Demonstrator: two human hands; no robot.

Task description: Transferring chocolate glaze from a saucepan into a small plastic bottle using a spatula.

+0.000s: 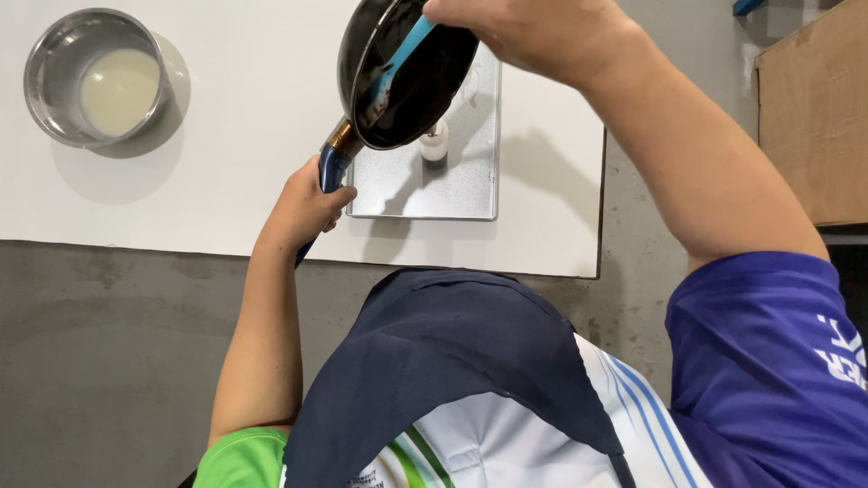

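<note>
Two hands: the left hand [303, 206] and the right hand [529, 34]. One black pan [425, 86], one blue spatula [398, 61], one steel bowl [52, 54] far left, one metal tray [470, 172], one white desk [244, 136].

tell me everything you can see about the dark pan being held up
The pan is small and round, dark inside and out, with a glossy rim and a brassy collar joining it to a dark blue handle. It is tilted steeply above a flat metal tray on the white table, its opening turned toward the camera. The left hand grips the handle from below. A light blue spatula, held by the right hand, reaches into it, its tip on a brownish smear near the lower rim.
</note>
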